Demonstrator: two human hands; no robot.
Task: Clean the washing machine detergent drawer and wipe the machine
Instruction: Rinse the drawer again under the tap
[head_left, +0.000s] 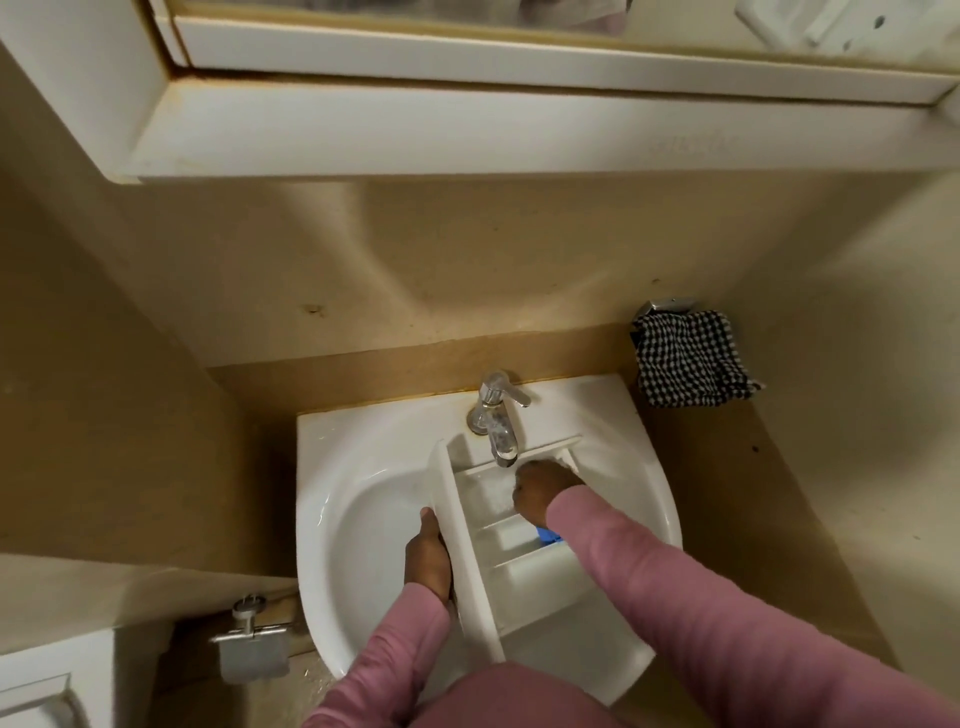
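Note:
The white detergent drawer (470, 545) lies tilted across the white sink (332, 467), its far end under the chrome tap (498, 421). My left hand (428, 558) grips the drawer's front panel from the left side. My right hand (540, 493) reaches down into the far compartment under the spout, fingers curled against the plastic; whether it holds anything is hidden. Water seems to splash in that compartment. A blue piece (549, 535) shows inside the drawer just below my right wrist.
A black-and-white checked cloth (688, 358) hangs on a wall hook right of the sink. A white cabinet (467, 104) juts out overhead. A metal toilet-roll holder (252, 642) is on the wall at lower left. Beige walls close in on both sides.

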